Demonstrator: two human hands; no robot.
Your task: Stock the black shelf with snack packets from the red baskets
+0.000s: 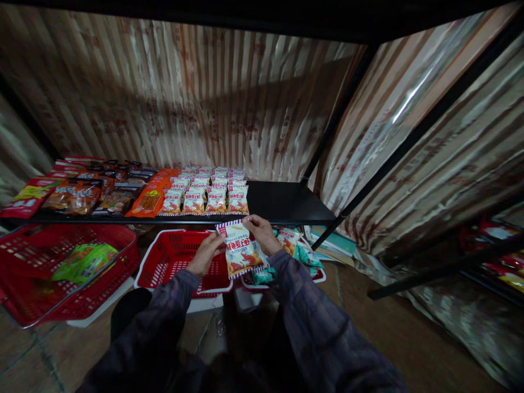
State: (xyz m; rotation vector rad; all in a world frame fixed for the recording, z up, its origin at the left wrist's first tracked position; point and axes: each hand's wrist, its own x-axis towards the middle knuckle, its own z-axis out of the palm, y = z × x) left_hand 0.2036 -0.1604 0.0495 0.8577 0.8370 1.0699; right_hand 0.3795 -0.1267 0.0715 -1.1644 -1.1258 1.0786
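Progress-wise, approx. partway, as judged from the layout: white packs (194, 201) were in neat rows on the black shelf (286, 202), w/ orange packs (148, 199), dark packs (112, 202) and red packs (28, 199) lined up to their left, the rows running from the shelf's L end to past its middle. One white snack pack (241, 248) was off the shelf, in the hands, and another white pack (289, 239) lay w/ teal packs (307, 254) in the R basket (321, 278); a green pack (85, 262) was in the L basket (126, 232). Total no. of packs in the R basket: can't tell, as the arm hid part of it. The held pack was btwn the hands, printed face to the camera, just in front of the shelf's front edge and near the R end of the mid. basket (164, 231). L hand (204, 254) gripped its left edge; R hand (262, 233) pinched its upper right corner, so neither was released.
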